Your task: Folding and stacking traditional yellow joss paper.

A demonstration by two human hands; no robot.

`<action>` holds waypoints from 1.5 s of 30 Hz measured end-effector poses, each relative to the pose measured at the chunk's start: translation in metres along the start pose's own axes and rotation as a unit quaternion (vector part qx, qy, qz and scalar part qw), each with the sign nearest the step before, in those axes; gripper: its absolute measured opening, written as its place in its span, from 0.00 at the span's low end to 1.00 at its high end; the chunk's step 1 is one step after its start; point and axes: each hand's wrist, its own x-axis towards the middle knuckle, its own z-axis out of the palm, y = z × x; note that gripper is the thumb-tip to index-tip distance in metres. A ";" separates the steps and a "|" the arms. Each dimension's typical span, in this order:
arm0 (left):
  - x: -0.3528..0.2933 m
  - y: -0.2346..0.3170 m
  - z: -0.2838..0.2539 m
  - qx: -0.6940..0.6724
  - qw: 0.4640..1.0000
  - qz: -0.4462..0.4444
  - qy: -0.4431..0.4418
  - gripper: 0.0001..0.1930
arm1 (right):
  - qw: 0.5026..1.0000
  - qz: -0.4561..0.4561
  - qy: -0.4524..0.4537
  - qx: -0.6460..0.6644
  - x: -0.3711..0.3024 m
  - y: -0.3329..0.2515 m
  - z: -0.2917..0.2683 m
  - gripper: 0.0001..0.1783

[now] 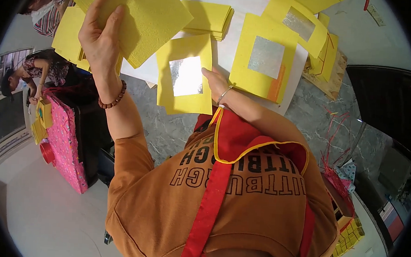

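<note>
My left hand [99,44] is raised at the upper left, gripping rough yellow paper [153,19]; whether it is one sheet or several I cannot tell. Between the thumb and hidden fingers of my right hand [216,86] is the right edge of a yellow paper sheet with a silver square [184,45], whose foil shines brightly. To its right lies a pile of similar silver-square paper [241,50], with an orange strip near its lower corner. A stack of plain yellow paper [205,15] sits just beyond the held sheet.
The white tabletop [224,47] carries more yellow paper at left [69,37] and far right [292,13]. A red-tied bundle [330,53] rests by a wooden board [333,82]. At left, another person [49,72] works at a pink-covered table [65,143]; a striped-shirted person [50,13] is farther off.
</note>
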 end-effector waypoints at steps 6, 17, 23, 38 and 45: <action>-0.002 -0.007 0.020 0.003 0.998 -0.003 -0.068 0.20 | 0.998 0.026 -0.043 0.025 0.004 -0.005 -0.005 0.27; -0.040 0.013 0.110 0.191 0.928 0.172 -0.271 0.38 | 0.944 -0.320 0.014 -0.078 -0.091 -0.113 -0.012 0.35; -0.111 -0.007 0.200 0.185 0.883 0.199 -0.383 0.38 | 0.950 -0.259 -0.048 0.166 -0.095 -0.127 -0.046 0.38; -0.095 -0.079 0.165 0.048 0.962 0.060 -0.262 0.23 | 0.963 -0.207 0.031 0.171 -0.110 -0.125 -0.124 0.20; -0.092 -0.082 0.151 0.020 0.959 0.212 -0.187 0.27 | 0.966 -0.154 -0.077 0.192 -0.114 -0.125 -0.132 0.18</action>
